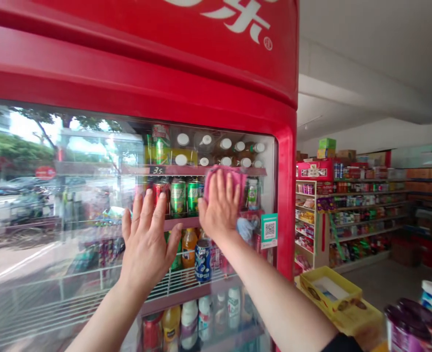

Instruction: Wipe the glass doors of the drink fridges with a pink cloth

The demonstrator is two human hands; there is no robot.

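The right hand (219,203) presses a pink cloth (225,178) flat against the glass door (91,205) of a red fridge (138,63). Its grip is open, fingers spread across the cloth, which shows above them at 12 o'clock. The left hand (146,239), at 8 o'clock from the right, lies open against the glass and holds nothing. Behind the glass stand drinks (178,197) (a Pepsi can (203,260) among them). Store shelves (348,220) fill 3 o'clock, with a yellow box (329,293) at 4 o'clock.
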